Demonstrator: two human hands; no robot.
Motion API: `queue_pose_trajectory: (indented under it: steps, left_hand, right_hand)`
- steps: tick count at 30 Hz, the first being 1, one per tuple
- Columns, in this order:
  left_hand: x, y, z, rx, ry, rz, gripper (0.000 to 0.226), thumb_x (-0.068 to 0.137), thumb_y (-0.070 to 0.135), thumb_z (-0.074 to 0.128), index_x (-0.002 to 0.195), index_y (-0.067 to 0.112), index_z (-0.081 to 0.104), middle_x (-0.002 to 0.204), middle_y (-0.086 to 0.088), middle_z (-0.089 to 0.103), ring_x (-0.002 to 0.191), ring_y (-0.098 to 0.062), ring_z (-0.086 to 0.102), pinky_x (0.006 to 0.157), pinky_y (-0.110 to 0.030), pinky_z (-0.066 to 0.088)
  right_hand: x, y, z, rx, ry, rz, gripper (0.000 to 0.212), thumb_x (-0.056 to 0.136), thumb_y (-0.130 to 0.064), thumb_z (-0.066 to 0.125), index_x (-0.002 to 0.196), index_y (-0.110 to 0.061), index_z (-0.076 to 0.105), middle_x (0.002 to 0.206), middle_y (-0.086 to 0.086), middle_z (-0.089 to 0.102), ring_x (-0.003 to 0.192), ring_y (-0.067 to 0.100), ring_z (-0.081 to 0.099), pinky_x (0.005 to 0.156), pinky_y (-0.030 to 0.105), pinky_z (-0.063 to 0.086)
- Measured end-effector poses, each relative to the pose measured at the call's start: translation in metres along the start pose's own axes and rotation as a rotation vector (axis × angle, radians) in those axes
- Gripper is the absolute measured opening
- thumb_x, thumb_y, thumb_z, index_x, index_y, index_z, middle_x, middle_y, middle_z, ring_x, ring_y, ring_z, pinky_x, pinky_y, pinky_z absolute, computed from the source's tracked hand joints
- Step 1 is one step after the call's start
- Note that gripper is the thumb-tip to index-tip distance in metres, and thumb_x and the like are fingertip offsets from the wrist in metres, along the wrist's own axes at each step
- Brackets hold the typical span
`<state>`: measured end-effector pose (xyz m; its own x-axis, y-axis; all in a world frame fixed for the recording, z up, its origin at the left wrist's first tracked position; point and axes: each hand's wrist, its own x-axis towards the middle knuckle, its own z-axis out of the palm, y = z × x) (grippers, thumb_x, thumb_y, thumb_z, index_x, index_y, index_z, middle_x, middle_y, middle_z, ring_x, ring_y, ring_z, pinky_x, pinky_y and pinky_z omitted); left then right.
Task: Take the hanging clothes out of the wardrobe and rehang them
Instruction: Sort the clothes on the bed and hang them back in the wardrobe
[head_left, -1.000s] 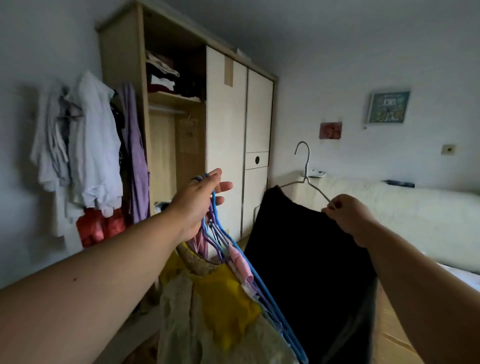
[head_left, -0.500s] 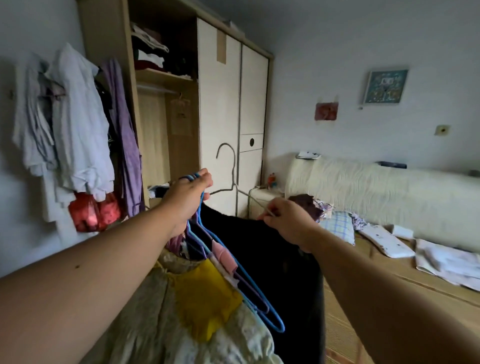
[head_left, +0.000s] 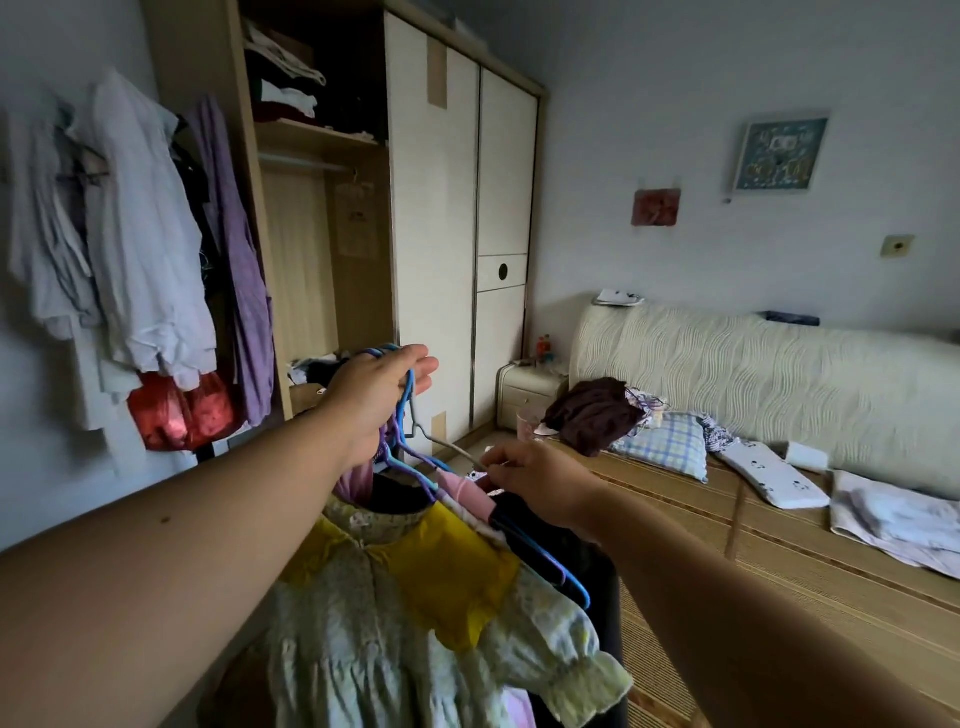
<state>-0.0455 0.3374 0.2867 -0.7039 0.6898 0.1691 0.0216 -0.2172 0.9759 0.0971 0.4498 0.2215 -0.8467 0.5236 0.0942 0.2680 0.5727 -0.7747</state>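
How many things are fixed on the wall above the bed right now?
3: a framed picture high up on the right, a red paper lower and nearer the wardrobe, and a small wall socket at far right. More may lie outside the view.

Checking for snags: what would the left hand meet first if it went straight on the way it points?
Probably the closed wardrobe door: the left hand, holding the hanger hooks, points toward it. Depth is unclear.
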Motion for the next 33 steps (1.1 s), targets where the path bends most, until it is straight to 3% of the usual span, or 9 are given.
queue_pose_trajectory:
  steps: [4,7,9,11,16,22,27,29,33]
  left_hand:
    - [0.005,0.005,0.017,-0.009,0.078,0.043,0.019,0.1,0.012,0.042,0.096,0.004,0.059,0.108,-0.015,0.064,0.098,-0.021,0.063,0.084,-0.023,0.053]
    - [0.008,0.013,0.03,0.028,0.143,0.06,0.021,0.1,0.012,0.042,0.106,0.0,0.058,0.105,-0.013,0.065,0.094,-0.018,0.063,0.073,-0.019,0.054]
    - [0.01,0.019,0.034,0.045,0.156,0.074,0.021,0.1,0.012,0.042,0.111,0.001,0.057,0.104,-0.011,0.065,0.092,-0.016,0.063,0.064,-0.013,0.053]
    - [0.012,0.026,0.03,0.051,0.148,0.089,0.019,0.099,0.012,0.043,0.109,0.004,0.057,0.104,-0.01,0.066,0.093,-0.015,0.064,0.068,-0.011,0.052]
    - [0.024,0.051,-0.001,0.14,0.109,0.117,0.017,0.091,0.005,0.057,0.106,0.013,0.06,0.11,-0.006,0.067,0.096,-0.018,0.066,0.092,-0.027,0.048]
    - [0.048,0.09,-0.06,0.269,0.156,0.2,0.015,0.092,0.007,0.056,0.105,0.01,0.062,0.105,-0.005,0.065,0.093,-0.015,0.066,0.086,-0.022,0.052]
    - [0.077,0.12,-0.128,0.34,0.147,0.262,0.013,0.095,0.009,0.05,0.089,0.015,0.06,0.102,-0.004,0.066,0.097,-0.02,0.067,0.097,-0.036,0.05]
    - [0.092,0.132,-0.161,0.379,0.101,0.296,0.014,0.096,0.009,0.049,0.09,0.015,0.059,0.102,-0.005,0.067,0.096,-0.019,0.067,0.093,-0.035,0.052]
    - [0.128,0.155,-0.225,0.451,0.038,0.341,0.014,0.097,0.011,0.046,0.091,0.015,0.058,0.103,-0.007,0.069,0.088,-0.017,0.068,0.065,-0.022,0.053]
  right_hand:
    - [0.004,-0.017,-0.012,-0.025,-0.038,-0.062,0.027,0.093,-0.033,0.054,0.117,-0.022,0.062,0.096,-0.004,0.067,0.083,0.008,0.061,0.074,0.018,0.047]
    - [0.012,-0.034,-0.006,-0.162,-0.038,-0.052,0.054,0.077,-0.043,0.072,0.126,-0.028,0.054,0.093,-0.001,0.066,0.074,0.007,0.058,0.068,0.022,0.045]
    - [0.021,-0.042,0.001,-0.257,-0.023,-0.07,0.062,0.072,-0.041,0.075,0.128,-0.024,0.053,0.106,0.0,0.063,0.084,0.011,0.057,0.07,0.023,0.044]
    - [0.032,-0.05,0.004,-0.273,0.011,-0.098,0.053,0.072,-0.034,0.074,0.122,-0.023,0.058,0.111,0.001,0.063,0.094,0.016,0.058,0.074,0.024,0.047]
    - [0.054,-0.081,0.003,-0.213,0.024,-0.18,0.026,0.075,-0.025,0.07,0.099,-0.017,0.068,0.084,-0.001,0.062,0.074,0.013,0.055,0.061,0.023,0.042]
    - [0.096,-0.145,0.023,-0.176,0.035,-0.218,0.019,0.074,-0.023,0.071,0.09,-0.013,0.07,0.08,0.006,0.064,0.072,0.018,0.058,0.062,0.026,0.045]
    - [0.14,-0.204,0.05,-0.222,0.028,-0.268,0.008,0.073,-0.027,0.073,0.077,-0.023,0.066,0.074,0.0,0.063,0.073,0.017,0.059,0.063,0.027,0.048]
    - [0.161,-0.227,0.065,-0.283,0.065,-0.302,0.01,0.076,-0.025,0.07,0.072,-0.029,0.061,0.071,-0.003,0.06,0.071,0.014,0.057,0.059,0.024,0.044]
    - [0.21,-0.27,0.093,-0.322,0.122,-0.33,0.008,0.08,-0.021,0.066,0.078,-0.028,0.062,0.075,-0.002,0.061,0.071,0.011,0.054,0.056,0.022,0.042]
